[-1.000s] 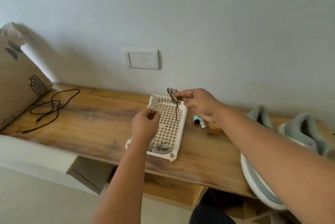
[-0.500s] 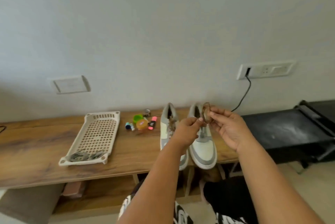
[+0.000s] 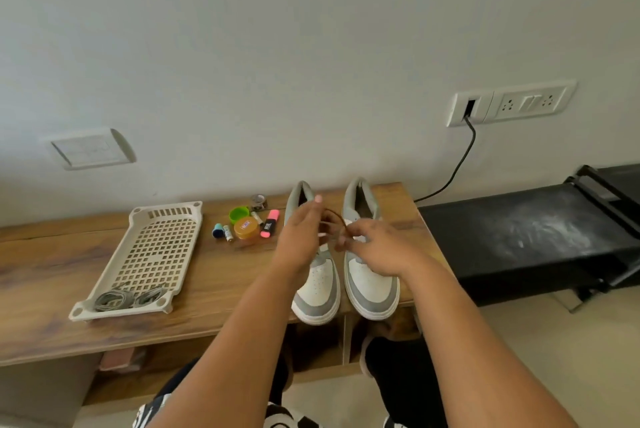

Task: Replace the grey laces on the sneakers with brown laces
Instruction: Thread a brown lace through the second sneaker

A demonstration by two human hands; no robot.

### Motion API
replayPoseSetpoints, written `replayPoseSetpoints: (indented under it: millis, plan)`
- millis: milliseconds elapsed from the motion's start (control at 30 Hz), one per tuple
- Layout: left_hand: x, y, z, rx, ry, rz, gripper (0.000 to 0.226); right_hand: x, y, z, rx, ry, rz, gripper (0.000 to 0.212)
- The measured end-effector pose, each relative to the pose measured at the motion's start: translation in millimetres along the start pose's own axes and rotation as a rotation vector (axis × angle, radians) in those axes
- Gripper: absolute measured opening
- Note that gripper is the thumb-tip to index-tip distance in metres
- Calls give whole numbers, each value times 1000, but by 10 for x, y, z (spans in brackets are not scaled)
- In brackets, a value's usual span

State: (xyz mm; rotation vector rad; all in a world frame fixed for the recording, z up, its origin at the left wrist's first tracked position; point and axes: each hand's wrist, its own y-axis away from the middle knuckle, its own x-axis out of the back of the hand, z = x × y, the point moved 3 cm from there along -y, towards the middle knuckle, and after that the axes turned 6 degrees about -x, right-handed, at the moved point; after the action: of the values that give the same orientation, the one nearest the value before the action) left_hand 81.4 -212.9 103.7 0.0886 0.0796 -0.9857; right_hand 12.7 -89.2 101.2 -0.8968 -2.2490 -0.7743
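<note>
Brown lace (image 3: 333, 219) is pinched between left hand (image 3: 300, 237) and right hand (image 3: 375, 247), held looped above the two sneakers (image 3: 370, 275) on the shelf (image 3: 221, 275). Grey laces (image 3: 128, 297) are coiled in the tray (image 3: 166, 216), well apart.

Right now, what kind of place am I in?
Probably a room in a home. You are at a low wooden bench against a plain wall with a socket panel, and a pair of sneakers sits beside a white plastic tray and some small household items.
</note>
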Motion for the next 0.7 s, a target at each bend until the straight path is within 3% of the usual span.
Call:
replayPoseSetpoints:
  millis: [67,167,233,300,333,433,500,533,600,700]
  plan:
    - [261,-61,-24,85,333,153,40,73,-11,26,-46,-99,22,30]
    - [715,-141,-85,140,1280,325,41,237,-58,230,-96,-56,131,30]
    - [936,-162,-95,103,1467,407,43,259,-105,362,-131,45,155,24]
    - [964,-173,-74,129,1252,423,41,246,-134,368,-128,60,181,20]
    - [931,-175,-75,163,999,430,39,234,-143,331,-108,18,203,18]
    - [697,-124,-89,159,-133,286,25,186,-108,102,-13,-196,203,18]
    - [459,-47,-150,-45,-622,84,27,118,-82,-32,55,-214,159,22]
    - [352,5,-154,-152,-733,31,35,91,-78,-66,83,-209,158,25]
    - [216,62,-156,-308,-743,-49,53,52,-69,-130,118,-206,186,30]
    - [121,109,-126,-287,-477,-156,40,-24,-95,-168,131,-484,154,22]
